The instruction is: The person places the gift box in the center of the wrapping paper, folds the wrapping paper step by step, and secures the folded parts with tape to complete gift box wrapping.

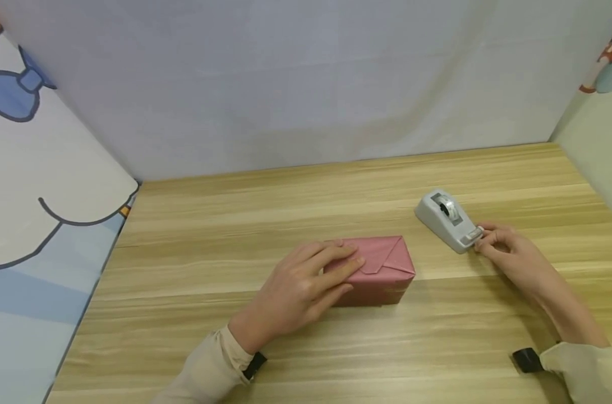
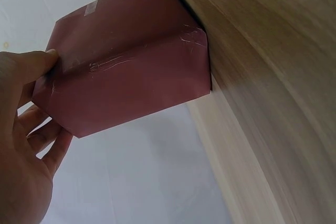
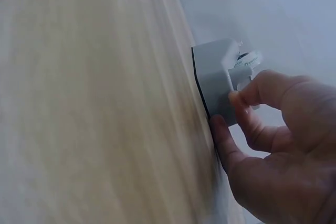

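A box wrapped in pink paper (image 1: 381, 286) lies on the wooden table, its folded end flap facing up. My left hand (image 1: 300, 283) holds it from the left, fingers over the top and thumb against the near side. In the left wrist view the box (image 2: 131, 61) looks dark red, with creases along an edge. A grey tape dispenser (image 1: 437, 221) with a roll of clear tape (image 1: 450, 210) stands to the right of the box. At the dispenser's front end, my right hand (image 1: 520, 261) pinches with thumb and forefinger; the tape end between them is hard to make out.
The wooden table (image 1: 210, 235) meets a pale cloth backdrop (image 1: 311, 101) at its far edge. A cartoon-printed panel (image 1: 48, 168) borders the left side. A black wrist strap (image 1: 528, 360) shows at the right sleeve.
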Available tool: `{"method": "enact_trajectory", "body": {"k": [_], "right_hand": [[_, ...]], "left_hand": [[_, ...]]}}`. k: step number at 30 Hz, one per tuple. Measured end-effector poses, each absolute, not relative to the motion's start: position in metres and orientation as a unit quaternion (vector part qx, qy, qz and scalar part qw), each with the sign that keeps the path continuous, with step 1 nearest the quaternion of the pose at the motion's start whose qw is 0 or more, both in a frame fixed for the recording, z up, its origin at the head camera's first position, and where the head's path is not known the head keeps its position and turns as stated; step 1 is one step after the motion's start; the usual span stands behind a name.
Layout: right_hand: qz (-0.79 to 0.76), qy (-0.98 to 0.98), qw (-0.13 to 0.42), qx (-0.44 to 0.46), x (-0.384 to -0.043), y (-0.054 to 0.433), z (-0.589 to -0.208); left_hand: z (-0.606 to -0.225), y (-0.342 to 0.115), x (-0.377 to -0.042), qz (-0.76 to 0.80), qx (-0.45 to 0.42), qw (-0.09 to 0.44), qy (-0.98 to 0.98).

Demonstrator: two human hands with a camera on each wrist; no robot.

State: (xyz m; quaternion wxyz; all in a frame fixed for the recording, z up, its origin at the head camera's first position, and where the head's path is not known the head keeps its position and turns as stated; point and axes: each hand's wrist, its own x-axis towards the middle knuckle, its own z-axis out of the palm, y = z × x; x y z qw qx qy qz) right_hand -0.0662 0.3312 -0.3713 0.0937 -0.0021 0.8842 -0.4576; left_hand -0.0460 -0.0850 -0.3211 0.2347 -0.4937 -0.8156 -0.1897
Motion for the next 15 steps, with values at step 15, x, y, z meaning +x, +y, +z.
{"method": "enact_trajectory", "body": {"k": [15], "right_hand": [[-0.413, 0.906, 0.095, -0.025, -0.0714, 0.332, -0.3717]], "left_hand": [[-0.3208, -0.0908, -0.0467, -0.164, -0.49, 0.271, -0.812]]}}
